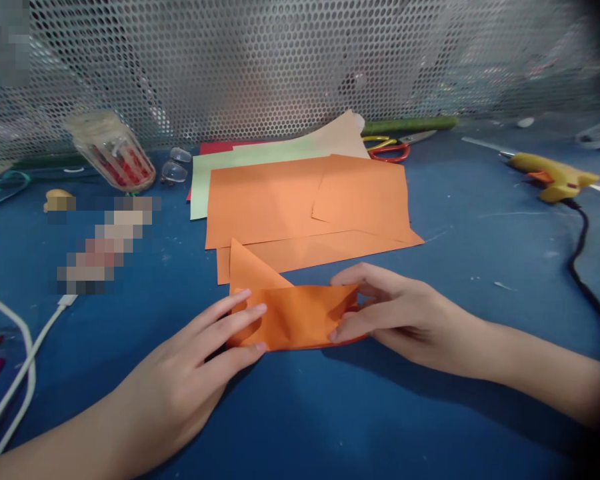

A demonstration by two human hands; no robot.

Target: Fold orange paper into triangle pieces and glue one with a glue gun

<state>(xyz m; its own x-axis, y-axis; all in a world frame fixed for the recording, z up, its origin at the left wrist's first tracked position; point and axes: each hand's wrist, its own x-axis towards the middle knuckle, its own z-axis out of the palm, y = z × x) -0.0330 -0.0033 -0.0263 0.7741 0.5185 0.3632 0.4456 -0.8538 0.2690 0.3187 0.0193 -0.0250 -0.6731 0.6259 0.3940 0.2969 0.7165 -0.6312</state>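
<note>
A folded piece of orange paper (300, 313) lies near the middle of the blue table, with a pointed flap standing out at its upper left. My left hand (205, 353) rests its spread fingertips on the paper's left end. At the right end, my right hand (405, 313) grips the paper between thumb and fingers; part of that edge is hidden by the hand. Just behind are flat orange sheets (265, 203), overlapping a pale green sheet (199, 190).
Red-handled scissors (393, 153) lie behind the sheets. A yellow glue gun (555, 177) with a black cord is at the right. At the left are a tilted glass jar (115, 153), a blurred-out object and a white cable (30, 360). Perforated metal mesh (280, 60) stands at the back.
</note>
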